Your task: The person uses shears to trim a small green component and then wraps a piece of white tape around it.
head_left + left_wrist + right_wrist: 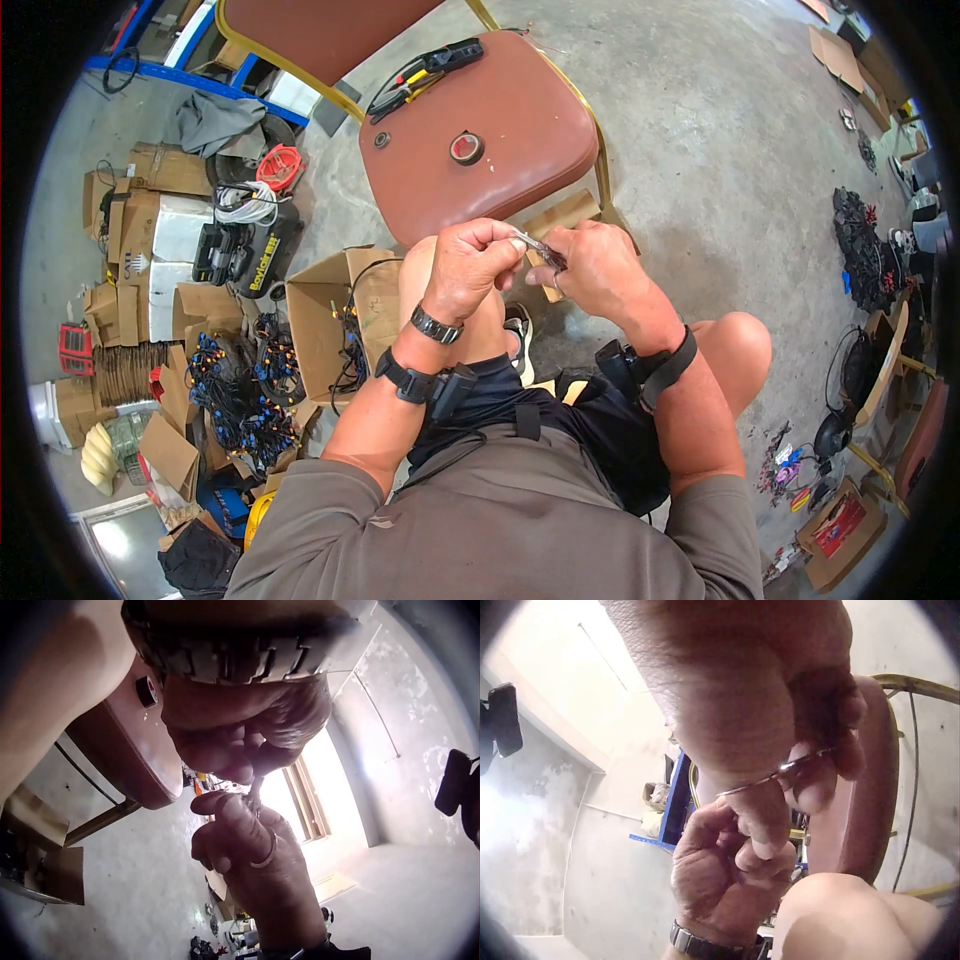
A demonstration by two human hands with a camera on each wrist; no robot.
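In the head view both hands meet over the knees, in front of the chair seat. The left hand [470,270] pinches the pale end of a thin dark piece [545,254] between thumb and forefinger. Close beside it, the right hand [603,268] grips the dark part, with fingers curled round it. The piece looks like a short wire bundle, and I cannot tell its exact kind. In the left wrist view the left hand [240,731] and the right hand [259,862] nearly touch at the fingertips, a ring on one right finger. The right wrist view hides most of the piece behind fingers.
On the brown chair seat [490,110] lie a tape roll [466,148], a small ring-shaped roll [381,140], and yellow-and-red-handled tools [412,82] beside a black device [453,56]. Open cardboard boxes [318,290] and a tangle of cables [240,400] stand at left.
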